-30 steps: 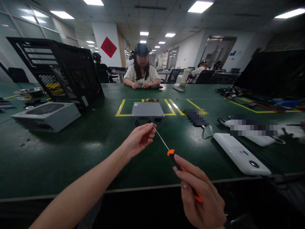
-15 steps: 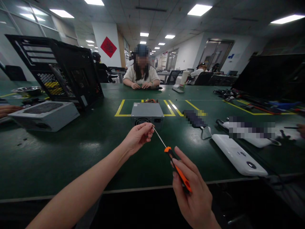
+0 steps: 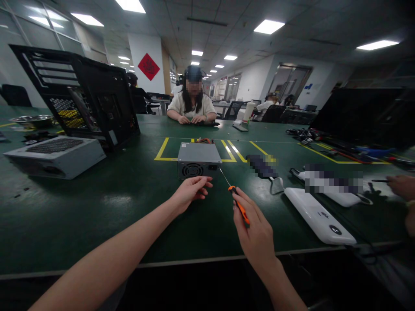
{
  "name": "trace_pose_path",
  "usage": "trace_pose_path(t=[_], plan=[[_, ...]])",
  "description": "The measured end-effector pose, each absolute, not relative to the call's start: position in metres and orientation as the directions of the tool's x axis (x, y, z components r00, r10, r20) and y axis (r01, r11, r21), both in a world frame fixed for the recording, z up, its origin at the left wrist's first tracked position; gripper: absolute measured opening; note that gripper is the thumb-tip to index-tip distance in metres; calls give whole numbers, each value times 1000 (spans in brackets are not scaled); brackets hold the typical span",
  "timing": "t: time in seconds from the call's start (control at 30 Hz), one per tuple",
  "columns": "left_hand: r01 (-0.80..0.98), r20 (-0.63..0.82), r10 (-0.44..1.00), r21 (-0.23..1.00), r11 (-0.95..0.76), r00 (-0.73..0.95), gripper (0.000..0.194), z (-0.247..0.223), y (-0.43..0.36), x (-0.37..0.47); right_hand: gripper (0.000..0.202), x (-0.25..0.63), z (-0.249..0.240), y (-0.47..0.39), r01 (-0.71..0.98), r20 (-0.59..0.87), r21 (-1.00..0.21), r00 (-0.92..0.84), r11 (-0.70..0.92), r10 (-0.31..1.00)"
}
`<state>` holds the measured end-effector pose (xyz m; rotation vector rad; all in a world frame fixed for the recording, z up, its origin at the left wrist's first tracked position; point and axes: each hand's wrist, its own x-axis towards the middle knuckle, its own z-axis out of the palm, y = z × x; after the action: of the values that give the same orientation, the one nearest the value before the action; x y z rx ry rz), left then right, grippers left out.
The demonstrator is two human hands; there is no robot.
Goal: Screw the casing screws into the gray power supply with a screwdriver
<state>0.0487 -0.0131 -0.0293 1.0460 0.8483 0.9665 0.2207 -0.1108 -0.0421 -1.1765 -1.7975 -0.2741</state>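
My right hand (image 3: 254,222) is closed around the orange and black handle of a screwdriver (image 3: 240,206). The thin shaft points up and left, its tip by the lower right corner of a grey power supply unit (image 3: 199,153). That unit sits on the green table with its round fan grille facing me and coloured wires behind it. Just in front of the grille hovers my left hand (image 3: 193,192), fingers loosely apart; nothing can be seen in it.
A black computer case (image 3: 87,95) and a second power supply (image 3: 55,155) stand at the left. White devices (image 3: 319,216) and a dark phone-like object (image 3: 262,166) lie to the right. Another person's hand (image 3: 402,186) is at the right edge; a person (image 3: 191,101) sits opposite.
The screwdriver's tip has left my left fingers and moved forward to the power supply's right corner. My left fingers have loosened from their pinch. The second hand at the right shows more.
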Motion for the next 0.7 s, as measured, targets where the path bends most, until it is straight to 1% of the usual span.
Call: trace_pose_path(t=[0.2, 0.7], plan=[[-166, -116, 922, 968, 188, 369, 20, -31, -14, 48, 33, 220, -44, -100, 819, 779, -278, -114, 502, 616], [-177, -114, 920, 965, 192, 375, 19, -31, -12, 48, 32, 221, -46, -96, 813, 761, -295, -119, 503, 638]])
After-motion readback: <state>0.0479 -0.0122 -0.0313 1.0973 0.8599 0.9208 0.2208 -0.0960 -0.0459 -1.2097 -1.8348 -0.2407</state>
